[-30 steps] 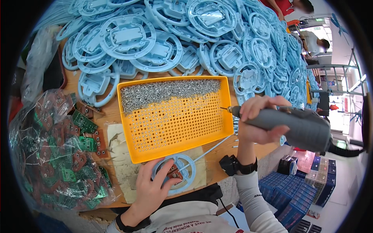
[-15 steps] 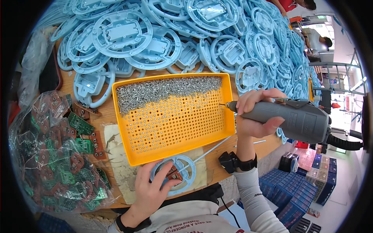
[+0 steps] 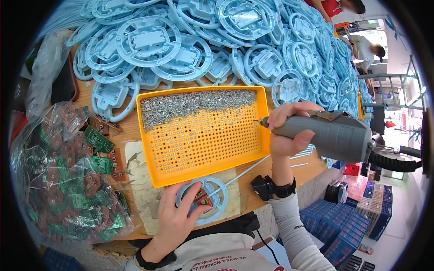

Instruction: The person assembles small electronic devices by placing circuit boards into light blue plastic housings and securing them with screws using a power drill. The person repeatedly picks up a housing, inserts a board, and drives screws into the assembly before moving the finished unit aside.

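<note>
My right hand [image 3: 289, 133] is wrapped round a grey electric screwdriver [image 3: 339, 135], held level. Its bit points left over the right wall of a yellow tray [image 3: 208, 175]. Inside the tray, loose silver screws [image 3: 199, 103] are heaped along the far side, and several stand in rows of holes nearer me. Below the tray, my left hand [image 3: 176, 214] grips a light-blue wheel-shaped plastic part [image 3: 224, 194], its thumb and index finger at a small brown circuit board [image 3: 203, 198] inside the ring. The palm and fingers hide the part's left side.
Light-blue wheel parts [image 3: 149, 40] are piled high across the table's far side. A clear plastic bag [image 3: 58, 180] of green and brown circuit boards lies at left, with loose green boards [image 3: 98, 139] beside it. Blue stacked boxes [image 3: 325, 226] stand at lower right; other people are at far right.
My right hand and the screwdriver have moved slightly left. My left thumb and index finger have shifted a little at the circuit board. The whole view has shifted slightly.
</note>
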Demonstrator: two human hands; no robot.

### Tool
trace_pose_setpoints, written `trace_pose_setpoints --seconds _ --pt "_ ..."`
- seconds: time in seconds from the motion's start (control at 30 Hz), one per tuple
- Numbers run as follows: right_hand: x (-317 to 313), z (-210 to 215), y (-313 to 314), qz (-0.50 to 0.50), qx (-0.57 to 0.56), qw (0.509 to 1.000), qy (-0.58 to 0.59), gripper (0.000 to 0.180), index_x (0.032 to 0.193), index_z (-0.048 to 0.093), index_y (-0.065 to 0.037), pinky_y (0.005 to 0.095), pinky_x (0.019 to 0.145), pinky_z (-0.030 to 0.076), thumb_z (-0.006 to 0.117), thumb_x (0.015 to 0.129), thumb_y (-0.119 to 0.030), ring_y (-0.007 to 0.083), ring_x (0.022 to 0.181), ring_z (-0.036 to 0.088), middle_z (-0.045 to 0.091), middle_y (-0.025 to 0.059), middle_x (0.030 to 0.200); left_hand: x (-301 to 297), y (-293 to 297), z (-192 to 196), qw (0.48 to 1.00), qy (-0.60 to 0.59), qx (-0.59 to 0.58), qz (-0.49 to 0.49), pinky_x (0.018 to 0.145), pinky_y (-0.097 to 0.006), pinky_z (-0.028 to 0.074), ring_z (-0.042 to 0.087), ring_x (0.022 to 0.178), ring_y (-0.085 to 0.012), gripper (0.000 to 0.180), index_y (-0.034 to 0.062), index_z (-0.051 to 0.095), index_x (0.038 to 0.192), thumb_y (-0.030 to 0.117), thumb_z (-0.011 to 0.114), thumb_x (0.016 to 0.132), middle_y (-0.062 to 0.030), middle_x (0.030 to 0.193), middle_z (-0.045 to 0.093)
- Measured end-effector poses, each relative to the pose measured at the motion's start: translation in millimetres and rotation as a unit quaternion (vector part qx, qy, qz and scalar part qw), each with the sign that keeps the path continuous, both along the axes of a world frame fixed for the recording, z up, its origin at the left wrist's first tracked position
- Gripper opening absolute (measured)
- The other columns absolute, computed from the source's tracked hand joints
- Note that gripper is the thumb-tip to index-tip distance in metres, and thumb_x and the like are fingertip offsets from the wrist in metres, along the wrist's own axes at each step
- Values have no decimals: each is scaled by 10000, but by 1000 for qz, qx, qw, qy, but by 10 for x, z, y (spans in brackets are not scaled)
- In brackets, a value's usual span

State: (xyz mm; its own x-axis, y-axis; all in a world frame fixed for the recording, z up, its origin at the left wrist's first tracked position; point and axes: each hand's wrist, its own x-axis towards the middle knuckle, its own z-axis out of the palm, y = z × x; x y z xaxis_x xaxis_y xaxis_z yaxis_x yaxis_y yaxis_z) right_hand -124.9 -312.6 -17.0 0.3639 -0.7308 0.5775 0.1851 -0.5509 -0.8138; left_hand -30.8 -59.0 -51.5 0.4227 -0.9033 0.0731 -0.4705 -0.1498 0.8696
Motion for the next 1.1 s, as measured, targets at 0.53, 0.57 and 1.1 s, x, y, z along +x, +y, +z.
trace_pose_setpoints --seconds 0.53,0.57,1.1 --pt "-111 33 -28 49 7 995 -86 680 1106 423 -30 275 464 444 574 837 -636 157 484 515 545 78 637 -24 12 45 1000 -16 24 -5 814 -394 474 540 1019 -322 633 26 564 1260 213 797 702 -146 1146 501" --pt "-134 146 40 67 11 991 -118 683 1109 423 -29 280 459 444 560 842 -642 163 483 516 547 79 638 -36 4 40 1000 -25 19 -2 818 -394 473 542 1018 -320 635 29 559 1267 220 794 709 -145 1150 500" --pt "-329 376 1484 301 101 946 -60 484 915 497 52 380 506 517 617 901 -416 280 510 587 567 147 630 -47 24 19 999 -25 24 8 805 -375 480 566 989 -290 650 77 566 1291 267 782 708 -140 1159 530"
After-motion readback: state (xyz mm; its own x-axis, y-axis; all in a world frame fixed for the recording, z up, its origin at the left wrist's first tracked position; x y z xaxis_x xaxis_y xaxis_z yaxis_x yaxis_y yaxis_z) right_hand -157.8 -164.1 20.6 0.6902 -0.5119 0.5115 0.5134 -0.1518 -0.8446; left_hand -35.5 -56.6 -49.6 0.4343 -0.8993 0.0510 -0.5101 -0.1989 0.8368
